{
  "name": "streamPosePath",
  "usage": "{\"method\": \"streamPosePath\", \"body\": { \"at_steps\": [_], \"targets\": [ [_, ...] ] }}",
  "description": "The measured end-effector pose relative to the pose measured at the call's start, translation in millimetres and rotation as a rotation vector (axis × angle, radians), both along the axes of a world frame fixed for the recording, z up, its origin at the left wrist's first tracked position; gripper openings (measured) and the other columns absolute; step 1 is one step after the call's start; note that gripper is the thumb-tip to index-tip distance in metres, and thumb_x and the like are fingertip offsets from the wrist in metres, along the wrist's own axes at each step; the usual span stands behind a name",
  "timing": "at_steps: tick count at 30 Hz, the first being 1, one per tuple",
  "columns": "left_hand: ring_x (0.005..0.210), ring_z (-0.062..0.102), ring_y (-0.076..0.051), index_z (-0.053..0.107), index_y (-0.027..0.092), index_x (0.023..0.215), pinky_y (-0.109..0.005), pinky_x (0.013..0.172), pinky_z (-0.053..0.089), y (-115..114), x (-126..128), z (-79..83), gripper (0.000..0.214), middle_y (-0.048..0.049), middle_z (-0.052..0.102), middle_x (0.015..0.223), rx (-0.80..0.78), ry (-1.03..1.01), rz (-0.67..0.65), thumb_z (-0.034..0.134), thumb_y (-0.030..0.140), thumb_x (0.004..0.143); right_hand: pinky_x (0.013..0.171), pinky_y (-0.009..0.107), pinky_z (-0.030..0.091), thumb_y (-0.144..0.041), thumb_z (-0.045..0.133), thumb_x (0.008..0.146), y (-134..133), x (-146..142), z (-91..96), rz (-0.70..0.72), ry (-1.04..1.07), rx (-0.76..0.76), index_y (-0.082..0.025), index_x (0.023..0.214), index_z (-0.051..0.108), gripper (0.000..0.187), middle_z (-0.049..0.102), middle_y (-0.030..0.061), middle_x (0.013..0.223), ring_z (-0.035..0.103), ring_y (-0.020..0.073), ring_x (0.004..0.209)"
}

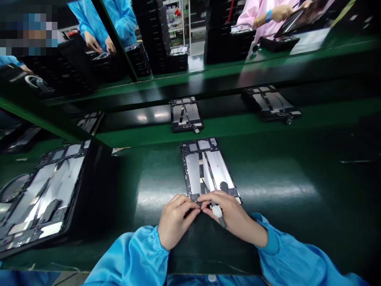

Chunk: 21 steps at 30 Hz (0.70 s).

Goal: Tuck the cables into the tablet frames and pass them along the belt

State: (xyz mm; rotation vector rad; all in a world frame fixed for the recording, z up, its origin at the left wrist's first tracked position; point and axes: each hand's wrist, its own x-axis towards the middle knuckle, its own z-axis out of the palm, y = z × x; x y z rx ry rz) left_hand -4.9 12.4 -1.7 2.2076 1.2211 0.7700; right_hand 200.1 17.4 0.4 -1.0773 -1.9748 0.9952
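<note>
An opened tablet (222, 167) lies on the green bench in front of me, its silver inner plate and dark flat cables showing. At its near edge, my left hand (178, 218) has thumb and index finger pinched together. Whatever is between those fingertips is too small to make out. My right hand (235, 216) meets it there, fingers curled over the tablet's lower edge. A slim grey tool with a white wrap (218, 211) sticks out from under the right fingers, pointing back toward me. The fingers hide its front end.
To the left, another opened tablet (64, 174) tops a black tray stack (98, 198). Beyond my tablet are further opened tablets (186, 115) (272, 101) along the line. A green post (44, 115) stands at left. Co-workers in blue (122, 20) and pink (258, 12) sleeves work opposite.
</note>
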Motion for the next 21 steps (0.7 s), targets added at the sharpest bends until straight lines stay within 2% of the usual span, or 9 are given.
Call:
{"method": "streamPosePath", "body": {
  "at_steps": [3,6,8,10,13,16,21],
  "targets": [
    [0.080,0.061,-0.014,0.068,0.022,0.088,-0.024,0.071,0.050,-0.4,0.3,-0.2,0.005,-0.0001,0.063,0.084,-0.112,-0.012,0.018,0.063,0.022,0.091,0.079,0.035,0.050,-0.009,0.057,0.089,-1.3,-2.3,1.0,-0.019,-0.004,-0.003,-0.023,0.110,0.062,0.026,0.071,0.0022,0.089,0.066,0.0213,0.087],
    [0.080,0.060,-0.014,0.066,0.021,0.086,-0.023,0.068,0.049,-2.0,1.3,-1.6,0.005,0.0001,0.061,0.084,-0.114,0.010,0.018,0.064,0.021,0.090,0.080,0.036,0.049,-0.006,0.056,0.088,-2.9,-5.3,0.8,-0.053,0.001,-0.003,-0.023,0.112,0.060,0.029,0.070,0.0014,0.087,0.065,0.0214,0.086],
    [0.080,0.060,-0.014,0.065,0.020,0.088,-0.023,0.066,0.048,-4.5,1.1,-1.9,0.007,-0.0007,0.061,0.086,-0.009,0.067,0.003,0.060,0.022,0.093,0.081,0.036,0.049,-0.004,0.055,0.087,-3.6,-6.5,-0.8,-0.066,-0.001,-0.006,-0.024,0.113,0.059,0.033,0.070,0.0012,0.087,0.065,0.0215,0.086],
    [0.079,0.058,-0.014,0.065,0.019,0.092,-0.024,0.063,0.046,-7.8,-0.7,-1.3,0.011,-0.0017,0.061,0.087,0.159,0.163,-0.019,0.055,0.020,0.096,0.080,0.036,0.048,-0.001,0.053,0.086,-4.2,-6.8,-3.5,-0.063,-0.015,0.003,-0.024,0.115,0.059,0.038,0.070,0.0016,0.088,0.064,0.0219,0.086],
    [0.077,0.056,-0.015,0.065,0.018,0.105,-0.025,0.062,0.044,-12.1,-6.6,-0.9,0.016,-0.0032,0.064,0.092,0.350,0.276,-0.063,0.051,0.017,0.097,0.078,0.037,0.048,0.003,0.051,0.084,-4.9,-6.2,-8.2,-0.039,-0.044,0.031,-0.025,0.117,0.059,0.044,0.069,0.0024,0.089,0.062,0.0226,0.086],
    [0.082,0.056,-0.015,0.062,0.019,0.117,-0.026,0.068,0.047,-13.3,-13.7,-3.8,0.022,-0.0042,0.065,0.100,0.362,0.249,-0.067,0.055,0.017,0.096,0.076,0.036,0.048,0.004,0.050,0.083,-5.3,-5.8,-11.1,-0.029,-0.064,0.047,-0.025,0.119,0.060,0.048,0.068,0.0033,0.089,0.061,0.0230,0.085],
    [0.088,0.057,-0.016,0.062,0.021,0.120,-0.028,0.072,0.049,-10.9,-20.2,-10.2,0.027,-0.0052,0.065,0.110,0.402,0.278,-0.155,0.052,0.013,0.097,0.075,0.036,0.048,0.007,0.049,0.081,-4.8,-6.1,-10.8,-0.023,-0.070,0.040,-0.025,0.118,0.061,0.050,0.068,0.0031,0.089,0.061,0.0229,0.085]
  ]
}}
